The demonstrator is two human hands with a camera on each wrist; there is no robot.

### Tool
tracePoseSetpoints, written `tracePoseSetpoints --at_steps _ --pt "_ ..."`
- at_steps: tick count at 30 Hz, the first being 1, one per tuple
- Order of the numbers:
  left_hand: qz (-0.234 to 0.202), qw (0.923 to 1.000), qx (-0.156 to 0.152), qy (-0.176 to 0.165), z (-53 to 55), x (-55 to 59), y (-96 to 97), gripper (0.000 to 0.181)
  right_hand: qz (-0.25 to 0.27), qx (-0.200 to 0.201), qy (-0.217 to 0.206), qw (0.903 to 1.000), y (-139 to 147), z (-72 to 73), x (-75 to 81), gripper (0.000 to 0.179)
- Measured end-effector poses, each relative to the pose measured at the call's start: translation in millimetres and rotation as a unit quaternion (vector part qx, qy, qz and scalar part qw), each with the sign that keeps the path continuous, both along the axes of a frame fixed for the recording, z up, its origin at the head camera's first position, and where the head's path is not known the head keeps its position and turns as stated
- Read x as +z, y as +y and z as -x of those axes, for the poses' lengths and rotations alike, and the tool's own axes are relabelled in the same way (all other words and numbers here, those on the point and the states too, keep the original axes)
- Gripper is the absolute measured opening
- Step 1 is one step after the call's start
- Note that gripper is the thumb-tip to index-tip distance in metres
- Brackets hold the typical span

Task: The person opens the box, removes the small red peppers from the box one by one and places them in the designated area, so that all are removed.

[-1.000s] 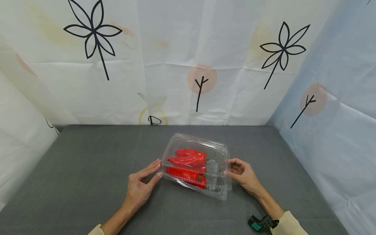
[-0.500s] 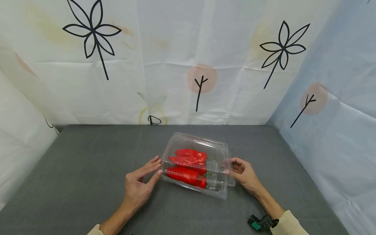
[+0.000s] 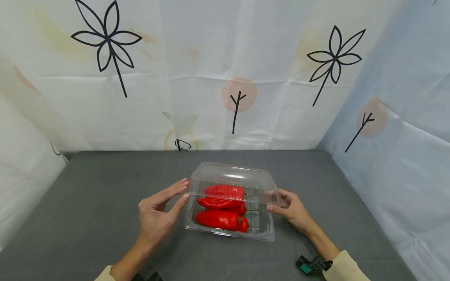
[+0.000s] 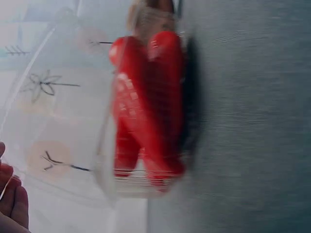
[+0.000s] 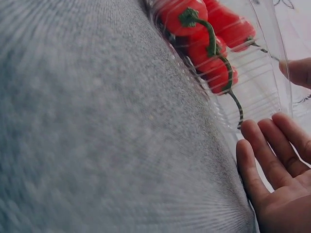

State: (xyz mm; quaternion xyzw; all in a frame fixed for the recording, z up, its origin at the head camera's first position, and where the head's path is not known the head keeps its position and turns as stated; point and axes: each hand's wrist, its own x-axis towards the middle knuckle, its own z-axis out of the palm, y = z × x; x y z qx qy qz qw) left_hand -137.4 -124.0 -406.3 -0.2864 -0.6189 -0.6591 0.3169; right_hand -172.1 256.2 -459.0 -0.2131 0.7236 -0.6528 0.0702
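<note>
Between side edges of the grey table point(image 3: 88, 203), a clear container point(image 3: 264, 230) of red peppers point(image 3: 218, 219) has its tilted lid point(image 3: 233, 175) pinched by the left hand point(image 3: 158, 212) and, apparently, right hand point(image 3: 291, 210), forearms point(image 3: 135, 255) slanting inward.

Rm over tray point(image 3: 261, 234) frt; lid point(image 3: 233, 175) (clr plastic) blks rear.

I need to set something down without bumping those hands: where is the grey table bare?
Bare table lies between the left hand and left cloth wall, and between the right hand and right cloth wall; a strip also shows in front of the clear container, between the forearms. The container is crowded: red peppers inside, raised lid above, a hand each side.
</note>
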Motion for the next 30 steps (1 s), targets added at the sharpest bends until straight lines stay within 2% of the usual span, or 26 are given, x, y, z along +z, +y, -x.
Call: tracePoseSetpoints --at_steps 4,13,19,23,30 --pt "0.007 0.9997 0.018 -0.011 5.0 15.0 2.5 0.035 0.014 0.022 -0.019 0.9995 1 0.7 1.4 0.044" --pt "0.023 0.9981 0.045 -0.036 22.6 40.0 8.7 0.032 0.008 0.054 -0.012 0.9984 6 3.1 3.8 0.040" --pt "0.014 0.9945 0.060 -0.084 40.1 51.0 13.6 0.025 0.011 0.077 -0.019 0.9968 12 4.1 7.3 0.038" --pt "-0.014 0.9906 0.060 -0.122 51.7 55.8 17.1 0.021 0.009 0.088 -0.024 0.9958 17 4.8 9.6 0.036" --pt "-0.039 0.9870 0.060 -0.144 70.9 60.7 22.2 0.022 0.004 0.109 -0.024 0.9938 24 7.7 12.1 0.035"
